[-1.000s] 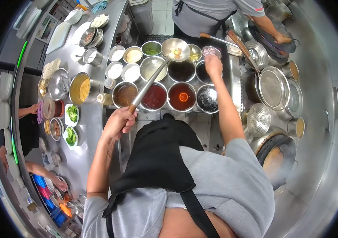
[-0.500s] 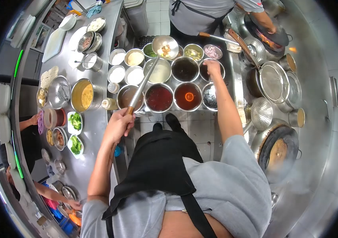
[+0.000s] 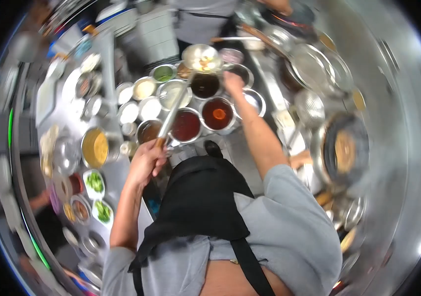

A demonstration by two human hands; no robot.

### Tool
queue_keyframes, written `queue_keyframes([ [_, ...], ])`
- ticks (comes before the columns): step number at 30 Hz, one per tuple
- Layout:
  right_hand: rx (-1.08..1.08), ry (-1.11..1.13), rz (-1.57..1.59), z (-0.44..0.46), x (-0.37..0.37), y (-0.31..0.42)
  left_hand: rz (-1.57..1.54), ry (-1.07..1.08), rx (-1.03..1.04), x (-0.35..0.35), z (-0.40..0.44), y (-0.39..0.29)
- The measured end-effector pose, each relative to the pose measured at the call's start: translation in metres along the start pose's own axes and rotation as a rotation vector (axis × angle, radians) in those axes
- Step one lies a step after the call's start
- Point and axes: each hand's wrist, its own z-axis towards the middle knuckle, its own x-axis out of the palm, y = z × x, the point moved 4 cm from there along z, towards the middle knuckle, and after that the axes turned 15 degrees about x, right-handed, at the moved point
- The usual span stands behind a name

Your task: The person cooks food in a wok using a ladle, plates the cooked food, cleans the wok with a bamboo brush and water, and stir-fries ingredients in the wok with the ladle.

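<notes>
My left hand [image 3: 146, 160] is wrapped round the wooden handle of a long metal ladle [image 3: 202, 58]. Its round bowl, with pale and yellowish pieces in it, hangs over the far row of metal containers. My right hand [image 3: 233, 83] is closed above the edge of a dark container [image 3: 240, 75], beside the pot of dark liquid [image 3: 205, 85]; what its fingers hold, if anything, is blurred. Closer to me stand a pot of red liquid [image 3: 186, 125] and one with an orange ring-shaped reflection [image 3: 218, 114].
On the left counter are two dishes of greens [image 3: 94, 183] and a yellow-filled pot [image 3: 95, 147]. To the right are strainers [image 3: 312, 67] and a wok [image 3: 344, 150]. A person in an apron [image 3: 203, 27] stands beyond the containers.
The whole view has turned and blurred, with the containers shifting left. My right hand has moved left with them, staying near the dark container. My left hand still grips the ladle.
</notes>
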Motion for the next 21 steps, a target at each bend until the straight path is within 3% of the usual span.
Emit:
queue_keyframes([
  [2, -0.101, -0.212, 0.285, -0.074, -0.025, -0.001, 0.121, 0.049, 0.015, 0.008, -0.007, -0.008],
  [3, 0.042, -0.24, 0.567, -0.123, -0.038, 0.0, 0.137, 0.092, 0.026, 0.017, -0.006, -0.009],
  [5, 0.211, 0.142, 1.003, -0.232, -0.06, 0.009, 0.186, 0.185, 0.042, 0.038, -0.001, -0.004],
  [8, 0.129, 0.655, 1.57, -0.33, -0.093, 0.046, 0.195, 0.345, 0.06, 0.099, 0.006, 0.015],
  [11, 0.251, 0.449, 1.38, -0.349, -0.171, 0.021, -0.023, 0.521, 0.116, 0.167, 0.017, 0.039],
  [12, 0.176, 0.343, 1.383, -0.344, -0.18, -0.006, 0.054, 0.769, 0.054, 0.185, 0.027, 0.056],
  [14, 0.298, -0.011, 1.524, -0.343, -0.223, -0.047, 0.087, 1.097, 0.261, 0.216, 0.013, 0.054],
  [16, 0.467, -0.093, 1.694, -0.345, -0.279, -0.105, 0.141, 1.31, 0.165, 0.212, -0.018, 0.044],
  [17, 0.519, -0.245, 1.502, -0.342, -0.3, -0.147, 0.051, 1.417, 0.074, 0.205, -0.026, 0.055],
  [18, 0.584, -0.323, 1.332, -0.34, -0.32, -0.187, 0.156, 1.52, 0.094, 0.205, -0.032, 0.056],
  [20, 0.711, -0.43, 0.969, -0.343, -0.342, -0.264, 0.209, 1.653, 0.257, 0.238, -0.035, 0.057],
  [21, 0.706, -0.433, 0.972, -0.347, -0.344, -0.283, 0.192, 1.689, 0.182, 0.261, -0.037, 0.06],
])
